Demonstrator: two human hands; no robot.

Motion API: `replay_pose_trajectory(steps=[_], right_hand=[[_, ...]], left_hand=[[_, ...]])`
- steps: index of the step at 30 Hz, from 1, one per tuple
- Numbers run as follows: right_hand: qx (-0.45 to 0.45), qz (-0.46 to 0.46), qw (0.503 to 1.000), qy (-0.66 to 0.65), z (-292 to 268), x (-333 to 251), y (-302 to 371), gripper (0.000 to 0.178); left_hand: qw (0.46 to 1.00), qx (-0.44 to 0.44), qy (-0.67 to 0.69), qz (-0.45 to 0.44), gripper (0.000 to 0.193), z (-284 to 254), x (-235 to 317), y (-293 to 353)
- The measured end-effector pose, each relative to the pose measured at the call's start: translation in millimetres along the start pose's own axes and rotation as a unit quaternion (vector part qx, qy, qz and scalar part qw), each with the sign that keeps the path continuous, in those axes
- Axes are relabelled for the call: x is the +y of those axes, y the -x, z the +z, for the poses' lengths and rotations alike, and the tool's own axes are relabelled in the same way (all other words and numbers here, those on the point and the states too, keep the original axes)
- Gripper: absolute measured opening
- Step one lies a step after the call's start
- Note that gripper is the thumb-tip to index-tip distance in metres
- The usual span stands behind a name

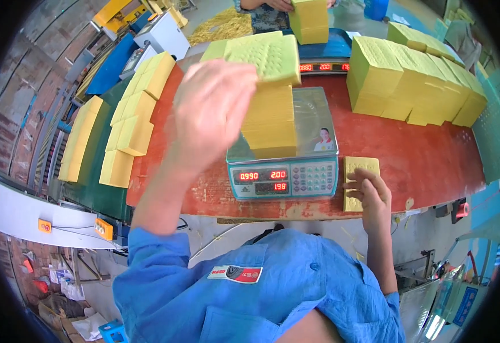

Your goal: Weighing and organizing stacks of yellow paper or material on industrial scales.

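Note:
A tall stack of yellow paper (270, 123) stands on the pan of a digital scale (313, 123) with red lit digits and a keypad. Its top bundle (267, 57), patterned with small dents, sits askew and overhangs the layers beneath. My left hand (213, 106) is raised beside that top bundle; its fingers are smeared by motion, so whether they grip the paper is unclear. Just right of the scale, a thin pile of yellow paper (361, 164) lies on the red table (410, 166). Over that pile's right side is my right hand (371, 191), fingers bent and apart, holding nothing visible.
Stacked yellow paper blocks (413, 83) stand at the right rear, with more rows (130, 126) at the left on a green surface (98, 146). Across the table, another person's hands (278, 4) are at a paper stack (309, 23) on a second scale (337, 48).

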State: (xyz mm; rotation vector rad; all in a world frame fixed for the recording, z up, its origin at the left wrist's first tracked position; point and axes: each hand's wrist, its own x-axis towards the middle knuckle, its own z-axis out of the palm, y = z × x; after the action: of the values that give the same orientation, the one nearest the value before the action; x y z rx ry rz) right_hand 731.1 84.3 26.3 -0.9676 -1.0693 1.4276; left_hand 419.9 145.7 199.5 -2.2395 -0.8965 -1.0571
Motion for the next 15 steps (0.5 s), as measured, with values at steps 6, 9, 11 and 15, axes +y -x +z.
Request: replay_pose_trajectory(steps=[6,9,11,15], right_hand=[[-0.094,0.066,0.925,-0.361,-6,-22,16,0.065],[0.044,0.139,0.964,-0.222,-41,-9,24,0.047],[0.131,0.144,0.974,-0.12,-67,1,26,0.038],[0.194,0.15,0.969,-0.009,-111,10,17,0.042]], left_hand=[[0.981,-0.087,0.129,0.117,0.021,33,133,41],[0.96,-0.124,0.218,0.126,0.029,87,179,68],[0.957,-0.121,0.247,0.091,0.032,114,192,88],[0.882,-0.165,0.378,-0.229,0.038,142,209,137]])
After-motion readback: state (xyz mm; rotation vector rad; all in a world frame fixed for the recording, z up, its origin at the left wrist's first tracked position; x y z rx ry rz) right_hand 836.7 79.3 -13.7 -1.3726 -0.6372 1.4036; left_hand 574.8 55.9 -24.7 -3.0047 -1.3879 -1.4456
